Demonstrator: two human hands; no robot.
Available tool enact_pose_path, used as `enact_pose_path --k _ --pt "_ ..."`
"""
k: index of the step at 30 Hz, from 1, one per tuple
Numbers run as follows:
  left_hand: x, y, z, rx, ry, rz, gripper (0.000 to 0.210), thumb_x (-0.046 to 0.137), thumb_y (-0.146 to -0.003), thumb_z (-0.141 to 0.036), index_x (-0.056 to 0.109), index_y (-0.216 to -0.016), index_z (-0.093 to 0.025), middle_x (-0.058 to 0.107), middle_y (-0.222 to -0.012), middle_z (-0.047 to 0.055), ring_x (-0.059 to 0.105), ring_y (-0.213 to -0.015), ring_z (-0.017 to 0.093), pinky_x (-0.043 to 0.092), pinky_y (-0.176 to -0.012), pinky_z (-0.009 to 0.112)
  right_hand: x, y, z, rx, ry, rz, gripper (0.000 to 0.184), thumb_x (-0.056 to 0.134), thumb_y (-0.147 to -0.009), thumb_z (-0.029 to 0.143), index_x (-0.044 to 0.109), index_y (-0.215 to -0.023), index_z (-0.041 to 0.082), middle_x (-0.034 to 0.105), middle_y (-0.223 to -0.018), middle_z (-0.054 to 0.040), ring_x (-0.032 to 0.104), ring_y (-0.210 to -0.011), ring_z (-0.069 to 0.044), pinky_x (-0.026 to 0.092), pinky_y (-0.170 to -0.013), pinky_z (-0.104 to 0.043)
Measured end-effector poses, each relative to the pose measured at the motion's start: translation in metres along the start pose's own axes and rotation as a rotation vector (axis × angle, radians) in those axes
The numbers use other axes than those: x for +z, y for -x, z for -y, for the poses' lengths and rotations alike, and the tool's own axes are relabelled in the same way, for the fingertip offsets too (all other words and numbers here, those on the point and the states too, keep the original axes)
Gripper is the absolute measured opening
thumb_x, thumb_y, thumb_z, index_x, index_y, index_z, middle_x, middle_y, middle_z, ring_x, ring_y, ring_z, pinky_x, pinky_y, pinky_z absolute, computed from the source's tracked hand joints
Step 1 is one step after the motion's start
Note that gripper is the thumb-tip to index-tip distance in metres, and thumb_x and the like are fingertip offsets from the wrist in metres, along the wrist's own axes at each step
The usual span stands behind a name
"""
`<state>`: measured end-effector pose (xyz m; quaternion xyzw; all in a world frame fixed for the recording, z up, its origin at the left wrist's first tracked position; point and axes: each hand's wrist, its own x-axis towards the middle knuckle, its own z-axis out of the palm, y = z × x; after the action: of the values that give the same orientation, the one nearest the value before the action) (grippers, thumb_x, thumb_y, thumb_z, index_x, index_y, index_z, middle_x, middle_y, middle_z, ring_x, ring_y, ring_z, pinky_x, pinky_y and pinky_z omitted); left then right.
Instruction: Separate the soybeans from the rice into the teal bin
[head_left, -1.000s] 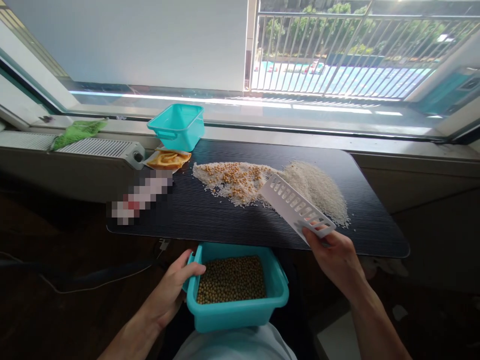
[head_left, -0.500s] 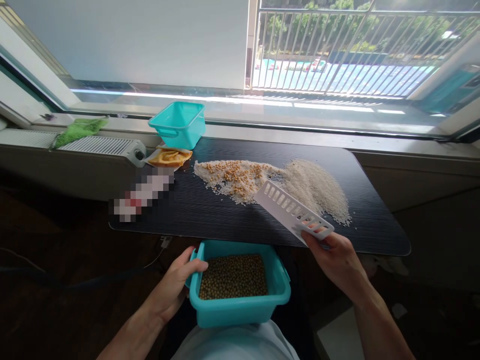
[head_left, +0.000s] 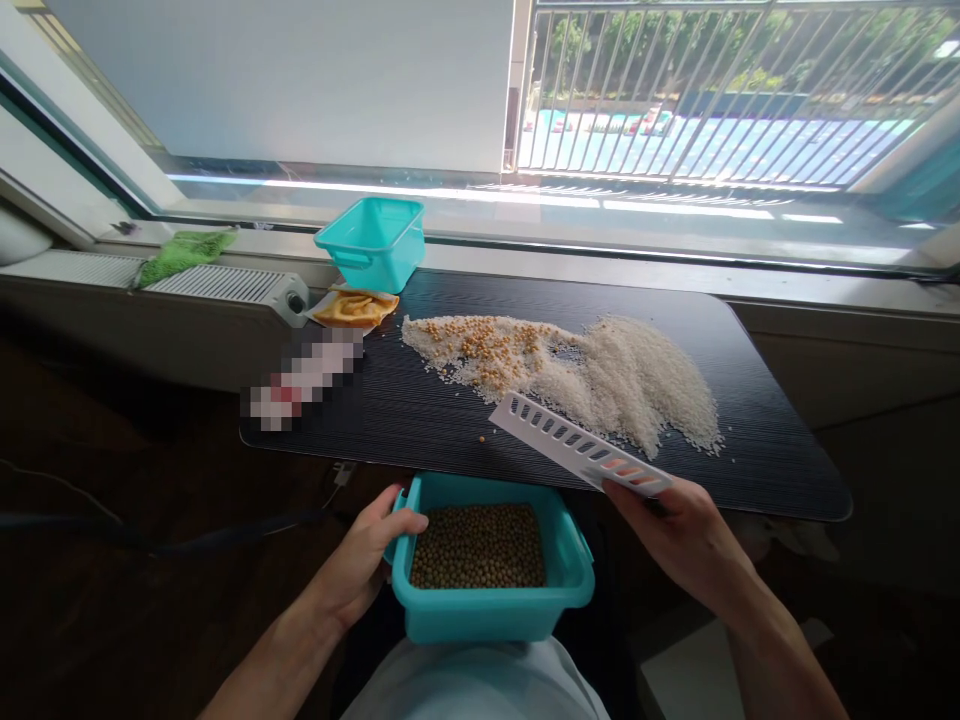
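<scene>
My left hand [head_left: 379, 550] grips the left rim of a teal plastic bin [head_left: 495, 612], held in front of my body below the table edge. Small round brownish peas or beans [head_left: 480, 550] cover its bottom. In my right hand [head_left: 675, 530] is a white slotted plastic strip [head_left: 574, 445], tilted just over the near side of the table. Beyond the strip lies a spread of white rice [head_left: 645, 375]. Round orange-yellow peas or beans [head_left: 487, 342] are mixed into its left part. A single one lies apart near the strip's left end.
A second teal bin [head_left: 379, 245] stands at the table's far left corner. A yellow cloth or packet [head_left: 354, 308] lies before it, beside a blurred-out item [head_left: 307, 380]. The dark table [head_left: 420, 425] meets the windowsill. A green cloth [head_left: 187, 255] rests on the radiator [head_left: 232, 285].
The white strip has come nearer to me and left, away from the rice. More rice now spreads between the two heaps. My left hand still holds the bin. The view has shifted slightly.
</scene>
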<state>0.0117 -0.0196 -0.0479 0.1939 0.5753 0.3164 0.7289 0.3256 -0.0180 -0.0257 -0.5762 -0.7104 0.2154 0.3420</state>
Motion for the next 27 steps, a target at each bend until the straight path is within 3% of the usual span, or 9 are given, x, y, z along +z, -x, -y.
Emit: enact_pose_path --k 6,11,17,21,27 --pt "-0.004 0.002 -0.001 0.011 0.024 -0.012 0.037 0.075 -0.062 -0.023 0.058 -0.095 -0.019 0.068 -0.080 0.000 0.065 -0.070 0.018 0.048 -0.060 0.025 0.021 -0.006 0.016 -0.067 -0.090 0.173 0.023 0.052 -0.094 0.024 0.074 -0.099 0.022 0.078 -0.098 -0.0041 0.073 -0.085 -0.019 0.058 -0.078 -0.025" --pt "-0.010 0.003 -0.003 0.014 0.022 -0.051 0.038 0.074 -0.063 -0.023 0.058 -0.097 -0.020 0.067 -0.078 -0.001 0.065 -0.070 0.018 0.049 -0.061 0.025 0.020 -0.004 0.035 -0.126 -0.163 0.370 0.024 0.050 -0.097 0.024 0.073 -0.098 0.023 0.077 -0.098 -0.0038 0.072 -0.084 -0.016 0.055 -0.076 -0.021" --pt "-0.013 0.002 -0.002 0.012 0.033 -0.121 0.048 0.076 -0.061 -0.021 0.057 -0.105 -0.020 0.069 -0.087 0.000 0.068 -0.079 0.021 0.051 -0.066 0.027 0.023 -0.005 0.014 -0.016 -0.050 0.081 0.022 0.053 -0.092 0.027 0.073 -0.087 0.020 0.077 -0.083 -0.0038 0.072 -0.072 -0.020 0.056 -0.065 -0.025" --pt "-0.011 0.001 -0.002 0.011 0.046 -0.097 0.047 0.077 -0.061 -0.022 0.058 -0.103 -0.021 0.070 -0.088 0.000 0.068 -0.080 0.021 0.051 -0.066 0.027 0.021 -0.010 -0.001 0.051 0.007 -0.087 0.022 0.056 -0.088 0.030 0.075 -0.084 0.020 0.078 -0.083 -0.0046 0.074 -0.073 -0.023 0.059 -0.068 -0.029" --pt "-0.009 0.001 -0.003 -0.001 0.049 -0.145 0.047 0.077 -0.058 -0.020 0.059 -0.101 -0.022 0.069 -0.081 -0.002 0.068 -0.076 0.019 0.051 -0.066 0.025 0.010 -0.014 -0.006 0.136 0.072 -0.198 0.023 0.059 -0.083 0.033 0.078 -0.087 0.019 0.080 -0.085 -0.0055 0.076 -0.076 -0.027 0.060 -0.069 -0.032"
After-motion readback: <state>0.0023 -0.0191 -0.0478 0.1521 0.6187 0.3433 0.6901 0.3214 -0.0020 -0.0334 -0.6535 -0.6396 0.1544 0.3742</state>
